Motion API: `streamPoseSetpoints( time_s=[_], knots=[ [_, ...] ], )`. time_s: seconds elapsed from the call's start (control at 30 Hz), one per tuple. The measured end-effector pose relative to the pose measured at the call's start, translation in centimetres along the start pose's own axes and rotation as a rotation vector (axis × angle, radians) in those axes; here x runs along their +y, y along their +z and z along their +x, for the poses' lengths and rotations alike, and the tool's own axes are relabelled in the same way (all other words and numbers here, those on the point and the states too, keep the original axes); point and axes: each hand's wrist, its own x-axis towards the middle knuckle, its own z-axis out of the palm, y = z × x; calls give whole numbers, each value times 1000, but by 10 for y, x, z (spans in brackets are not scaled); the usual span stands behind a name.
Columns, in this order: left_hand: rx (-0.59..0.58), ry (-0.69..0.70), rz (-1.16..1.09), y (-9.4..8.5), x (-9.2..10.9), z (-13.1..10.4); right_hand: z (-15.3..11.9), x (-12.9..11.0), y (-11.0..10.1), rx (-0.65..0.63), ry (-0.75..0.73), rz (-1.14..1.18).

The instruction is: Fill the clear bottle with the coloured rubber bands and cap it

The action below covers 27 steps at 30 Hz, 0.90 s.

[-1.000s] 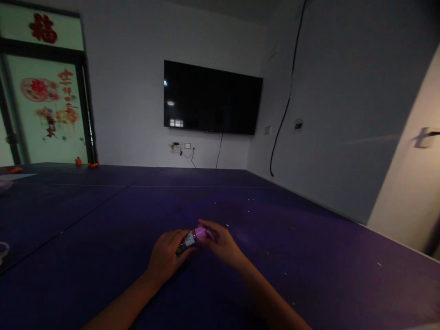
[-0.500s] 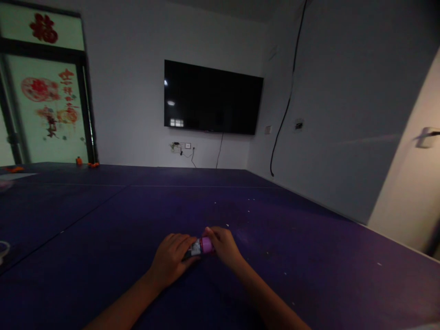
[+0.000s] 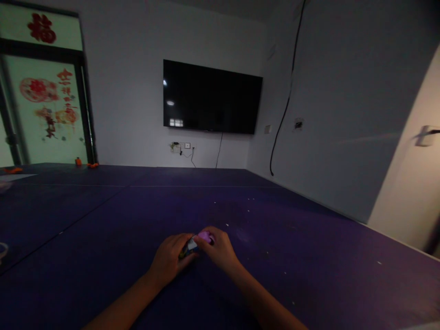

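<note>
Between my hands lies a small dark bottle-like cylinder [image 3: 191,244] with a printed, partly pale label and a purple cap [image 3: 205,235]. My left hand [image 3: 168,255] is wrapped round its body from the left, hiding that end. My right hand [image 3: 219,248] grips the cap end, thumb and fingers closed about the purple part. The cylinder is tilted, its cap end pointing up and to the right, low over the dark purple surface [image 3: 137,220]. Its exact kind cannot be made out.
Small white scraps [image 3: 227,225] are scattered on the surface. A whitish ring-shaped thing [image 3: 2,250] sits at the left edge. Orange items [image 3: 92,165] stand at the far left edge. A television [image 3: 211,97] hangs on the wall, and a black cable [image 3: 288,98] hangs at the right.
The cylinder has turned so its cap end points higher. My right thumb has moved left over the label, and the purple cap's end now shows between my right fingers.
</note>
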Motion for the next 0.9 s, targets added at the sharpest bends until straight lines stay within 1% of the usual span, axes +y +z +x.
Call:
streamPoseSetpoints(
  time_s=[0.07,0.13,0.2,0.23,0.3,0.37,0.43,0.5,0.53,0.57,0.63,0.67,0.73,0.8,0.83,0.9],
  knots=[
    [-5,-38,-22,-2,0,1,-1,4,6,-25,26,170],
    [-23,-88,-59,-4,1,0,-5,8,15,-84,38,349],
    [-36,-100,-96,-5,4,0,-9,12,24,-137,39,467],
    [-45,-91,-114,-5,5,0,-11,13,28,-130,39,489],
    [-71,-62,-142,-5,8,0,-12,13,31,-59,35,475],
    [-111,-52,-137,-5,11,0,-5,9,24,54,10,438],
    [-129,-61,-82,-4,11,1,8,5,4,171,-19,401],
    [-129,-76,-23,-2,9,0,22,5,-28,316,-8,299],
    [-126,-82,-7,-1,8,0,28,8,-47,370,11,206],
    [-123,-86,-3,1,6,0,32,13,-68,426,44,92],
    [-111,-100,-14,3,3,-1,33,30,-111,543,155,-189],
    [-106,-112,-23,4,1,-2,31,40,-132,603,214,-313],
    [-103,-138,-37,6,0,-2,22,63,-168,693,281,-468],
    [-114,-159,-41,6,0,-3,12,83,-194,764,299,-541],
    [-125,-165,-43,6,0,-3,9,91,-203,779,309,-568],
    [-146,-175,-48,5,0,-3,5,101,-214,806,307,-572]
  ],
)
